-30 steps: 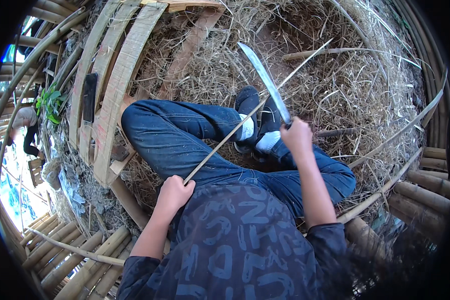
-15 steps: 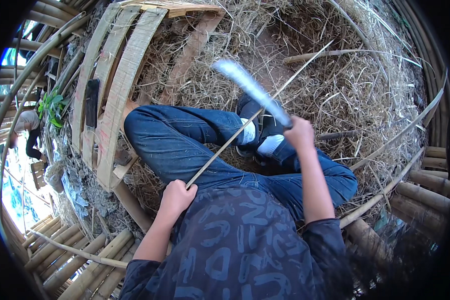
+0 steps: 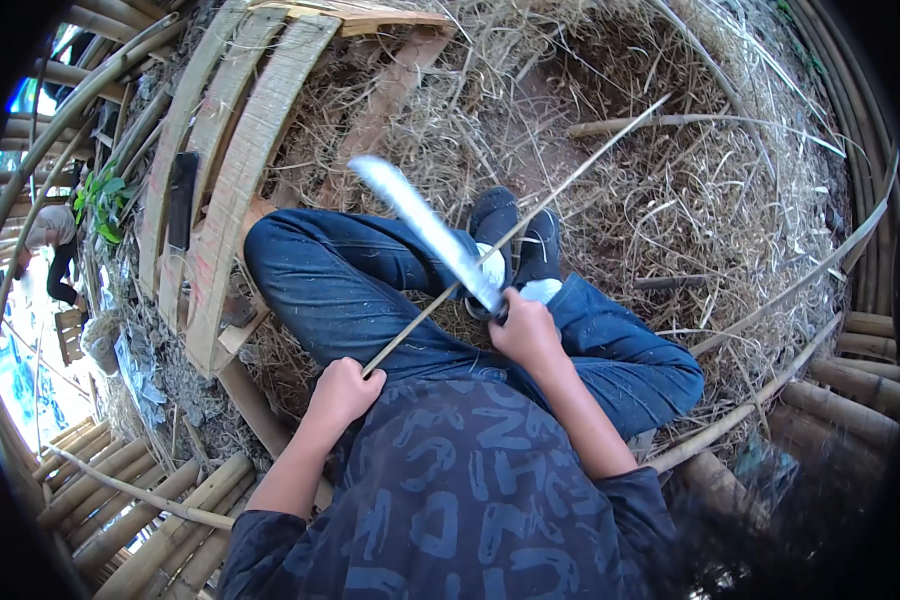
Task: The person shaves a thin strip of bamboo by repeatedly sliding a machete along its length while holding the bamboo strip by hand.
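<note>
At far left, a co-worker (image 3: 58, 240) bends beyond the bamboo frame, well apart from the blade, while a slatted wooden piece (image 3: 260, 130) leans over the straw-like litter (image 3: 390, 140) near a seated person's knee. The left hand (image 3: 343, 388) is clenched around the near end of a thin stick (image 3: 590, 168), which slants across the lap and up past the feet to the right. A long knife (image 3: 420, 220), slightly blurred, points up and left above the jeans (image 3: 320, 275) and crosses the stick in this view; whether metal meets wood cannot be told. Should the edge skid along the stick, it could run toward the left fist, which sits unguarded on the same line, or drop onto the shin beneath. Dark shoes (image 3: 493, 212), close by the crossing, look exposed to a stroke that overshoots. The right hand (image 3: 527, 330) grips the knife's handle; a loosened hold could let the blade twist, and the stick's unsupported far end could whip or roll under a hard stroke
</note>
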